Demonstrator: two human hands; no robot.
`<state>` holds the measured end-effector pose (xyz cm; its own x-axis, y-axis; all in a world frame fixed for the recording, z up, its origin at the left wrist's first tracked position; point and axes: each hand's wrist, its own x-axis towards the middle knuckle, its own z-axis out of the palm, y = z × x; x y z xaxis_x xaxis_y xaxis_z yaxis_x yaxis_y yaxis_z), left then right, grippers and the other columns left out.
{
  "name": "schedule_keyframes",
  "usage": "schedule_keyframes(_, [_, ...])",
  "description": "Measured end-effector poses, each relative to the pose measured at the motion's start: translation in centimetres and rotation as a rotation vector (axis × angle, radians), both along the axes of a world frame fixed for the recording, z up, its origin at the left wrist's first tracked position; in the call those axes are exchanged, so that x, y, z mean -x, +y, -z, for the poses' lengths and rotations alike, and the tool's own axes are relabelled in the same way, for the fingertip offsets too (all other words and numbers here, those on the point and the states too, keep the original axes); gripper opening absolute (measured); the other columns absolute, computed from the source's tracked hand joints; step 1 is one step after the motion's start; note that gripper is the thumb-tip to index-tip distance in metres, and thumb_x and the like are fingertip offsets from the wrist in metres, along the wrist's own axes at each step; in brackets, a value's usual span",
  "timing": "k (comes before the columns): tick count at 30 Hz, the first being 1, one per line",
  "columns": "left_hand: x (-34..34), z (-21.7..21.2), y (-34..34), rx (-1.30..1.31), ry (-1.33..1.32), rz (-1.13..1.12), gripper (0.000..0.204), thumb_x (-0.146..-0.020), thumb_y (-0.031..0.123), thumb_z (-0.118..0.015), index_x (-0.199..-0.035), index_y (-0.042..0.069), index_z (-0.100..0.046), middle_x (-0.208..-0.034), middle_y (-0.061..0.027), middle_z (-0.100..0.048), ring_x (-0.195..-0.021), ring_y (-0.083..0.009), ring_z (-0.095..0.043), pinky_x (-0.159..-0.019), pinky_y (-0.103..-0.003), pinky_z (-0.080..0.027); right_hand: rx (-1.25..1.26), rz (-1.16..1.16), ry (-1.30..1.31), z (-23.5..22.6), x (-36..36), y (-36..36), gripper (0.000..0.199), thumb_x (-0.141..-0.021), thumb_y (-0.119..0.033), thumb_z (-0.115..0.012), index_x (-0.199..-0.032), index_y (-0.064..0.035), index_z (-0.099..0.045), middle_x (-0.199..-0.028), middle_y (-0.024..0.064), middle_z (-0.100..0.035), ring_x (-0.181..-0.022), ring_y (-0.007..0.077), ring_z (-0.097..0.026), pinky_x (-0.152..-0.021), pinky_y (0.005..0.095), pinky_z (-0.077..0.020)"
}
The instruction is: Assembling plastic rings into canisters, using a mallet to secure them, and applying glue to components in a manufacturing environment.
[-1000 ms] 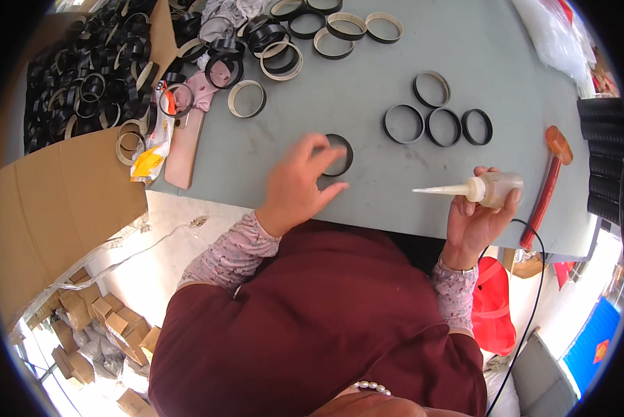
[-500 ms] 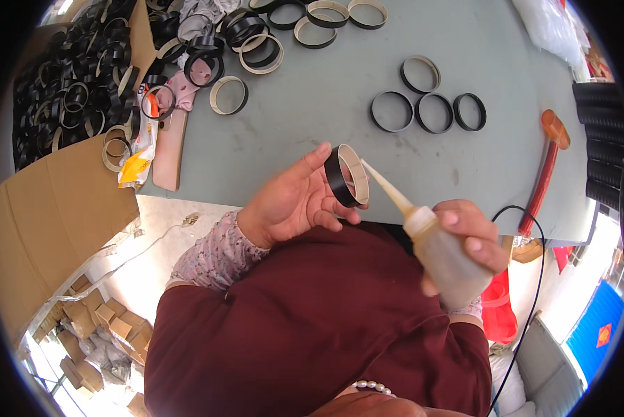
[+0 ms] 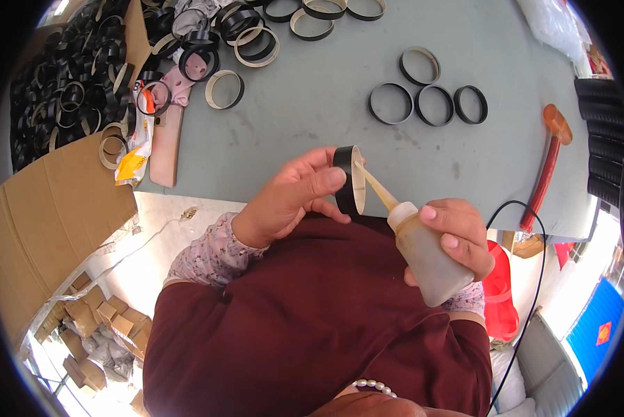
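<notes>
Over the table's near edge, my left hand (image 3: 303, 189) holds a ring (image 3: 344, 179), black outside and pale inside, tipped up on its side between thumb and fingers. My right hand (image 3: 458, 235) is wrapped round a cloudy plastic squeeze bottle (image 3: 428, 260) with a long tapered nozzle. The nozzle's tip reaches the pale inner face of the ring; whether it touches, I cannot tell. Beyond my hands, several black rings (image 3: 434, 105) lie in a group on the table.
The grey-green table (image 3: 291, 111) carries more rings (image 3: 257, 46) at the far left, beside a cardboard box (image 3: 58, 208) heaped with them. A phone in a pink case (image 3: 166, 146) lies near a yellow-and-white packet (image 3: 134, 156). At right are a red-handled hammer (image 3: 547, 167) and black cable (image 3: 540, 278).
My right hand has brought the bottle left, its nozzle tip now at the ring's inside. My left hand has turned the ring more edge-on, with the thumb now lying across its outside.
</notes>
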<state>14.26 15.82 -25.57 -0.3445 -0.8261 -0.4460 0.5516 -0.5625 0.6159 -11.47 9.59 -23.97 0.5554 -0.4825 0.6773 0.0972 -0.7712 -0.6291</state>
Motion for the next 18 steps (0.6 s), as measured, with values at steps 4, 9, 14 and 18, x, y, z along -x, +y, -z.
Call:
schedule_keyframes(4, [0.5,0.4,0.1,0.252,-0.204,-0.074,0.075,-0.083,0.024,-0.081,-0.143,0.000,-0.044,-0.126,-0.0065,-0.058,-0.119,-0.0175,-0.058,-0.094,-0.037,-0.056,-0.115,0.011,-0.013,-0.6,0.6,-0.1,0.078,-0.072,-0.030,-0.091,-0.133,-0.0114,-0.047,-0.117,0.0204,-0.066,-0.074,0.0295,-0.071,-0.060,0.0376,-0.0589])
schedule_keyframes(9, [0.6,-1.2,-0.1,0.410,-0.429,-0.071,0.081,-0.069,0.006,-0.088,-0.140,0.002,-0.049,-0.129,-0.0056,-0.057,-0.120,-0.0190,-0.057,-0.100,-0.035,-0.052,-0.261,0.098,-0.028,-0.5,1.6,0.6,0.077,-0.072,-0.032,-0.092,-0.131,-0.0100,-0.048,-0.114,0.0218,-0.067,-0.079,0.0274,-0.071,-0.067,0.0363,-0.0590])
schedule_keyframes(14, [0.7,-1.4,-0.6,0.681,-0.660,-0.099,0.077,-0.064,0.003,-0.090,-0.133,0.004,-0.056,-0.126,-0.0084,-0.059,-0.117,-0.0221,-0.060,-0.098,-0.035,-0.053,-0.568,0.439,-0.229,0.7,0.8,0.6,0.073,-0.077,-0.051,-0.081,-0.118,-0.0005,-0.048,-0.098,0.0209,-0.065,-0.082,0.0311,-0.070,-0.069,0.0385,-0.0594])
schedule_keyframes(18, [0.7,-0.9,-0.9,1.102,-0.935,-0.112,0.061,-0.063,-0.002,-0.087,-0.119,0.004,-0.064,-0.121,-0.0121,-0.063,-0.111,-0.0275,-0.064,-0.093,-0.037,-0.055,-0.927,0.498,-0.354,-0.8,-0.8,-0.4,0.060,-0.083,-0.041,-0.074,-0.113,0.0038,-0.047,-0.092,0.0197,-0.060,-0.078,0.0339,-0.069,-0.047,0.0340,-0.0551])
